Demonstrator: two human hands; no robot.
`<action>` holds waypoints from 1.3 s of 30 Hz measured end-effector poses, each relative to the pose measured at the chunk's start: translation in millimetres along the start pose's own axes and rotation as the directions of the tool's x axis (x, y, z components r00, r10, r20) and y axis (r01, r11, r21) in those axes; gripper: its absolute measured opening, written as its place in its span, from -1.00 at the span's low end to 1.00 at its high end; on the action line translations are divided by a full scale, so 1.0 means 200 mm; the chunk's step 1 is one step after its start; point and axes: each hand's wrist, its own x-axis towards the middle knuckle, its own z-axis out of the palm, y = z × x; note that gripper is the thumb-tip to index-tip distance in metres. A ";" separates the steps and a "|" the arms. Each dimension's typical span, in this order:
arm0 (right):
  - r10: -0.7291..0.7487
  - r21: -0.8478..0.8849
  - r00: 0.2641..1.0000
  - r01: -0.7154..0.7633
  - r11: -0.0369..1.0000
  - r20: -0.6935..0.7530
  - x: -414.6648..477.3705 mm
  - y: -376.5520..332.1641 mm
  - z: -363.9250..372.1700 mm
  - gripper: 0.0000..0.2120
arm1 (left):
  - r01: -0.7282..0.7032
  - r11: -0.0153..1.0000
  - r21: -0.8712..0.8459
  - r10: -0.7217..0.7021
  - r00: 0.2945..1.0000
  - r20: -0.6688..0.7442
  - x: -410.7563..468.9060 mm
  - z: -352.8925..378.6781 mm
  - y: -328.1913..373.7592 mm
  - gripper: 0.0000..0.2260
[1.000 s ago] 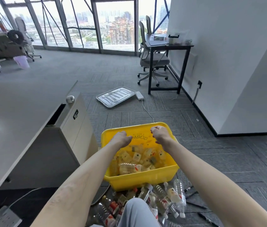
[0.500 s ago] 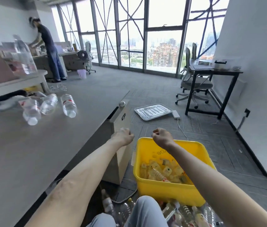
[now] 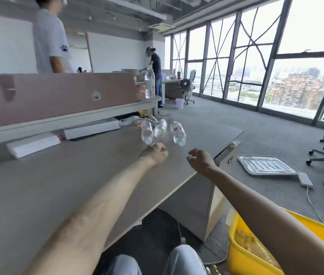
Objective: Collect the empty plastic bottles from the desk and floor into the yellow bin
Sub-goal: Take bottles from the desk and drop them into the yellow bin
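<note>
The desk [image 3: 57,185] is the reference here. The yellow bin [image 3: 236,253] sits on the floor below the desk's near right edge, partly hidden by the right forearm. Three bottles [image 3: 160,128] lie on their sides on the desktop toward its far right corner, close together. Their long axes run roughly away from the person, and the outer two show white caps at the near end. The left hand [image 3: 154,153] hangs over the desktop just short of the leftmost bottle [image 3: 146,132]. Its fingers are curled in and hold nothing. The right hand [image 3: 200,160] is over the desk's right edge, likewise curled and empty, a little farther from the rightmost bottle [image 3: 179,133]. The left hand is likely the nearer. Both must uncurl, reach ahead and wrap across a barrel, not along it.
</note>
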 end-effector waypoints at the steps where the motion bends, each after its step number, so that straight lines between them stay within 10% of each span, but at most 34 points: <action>1: -0.023 -0.001 1.000 0.023 1.000 0.013 0.03 -0.07 0.04 -0.64 | 0.029 1.000 0.002 -0.029 0.999 -0.016 -0.01 -0.05 -0.08 -0.73; 13: -0.137 -0.039 0.989 0.140 0.989 0.064 0.36 -0.48 0.43 -0.59 | 0.218 0.975 -0.046 -0.222 0.969 -0.106 0.01 -0.31 -0.67 -0.73; 25: -0.166 -0.280 0.957 0.097 0.955 -0.236 0.88 -0.35 0.40 -0.58 | 0.182 0.982 -0.050 -0.185 0.981 -0.062 0.49 -0.21 -0.71 -0.73; 39: 0.146 -0.010 0.967 -0.151 0.988 -0.209 1.12 -0.14 0.38 -0.51 | 0.266 0.958 0.103 -0.249 0.956 -0.151 1.00 -0.17 -0.57 -0.47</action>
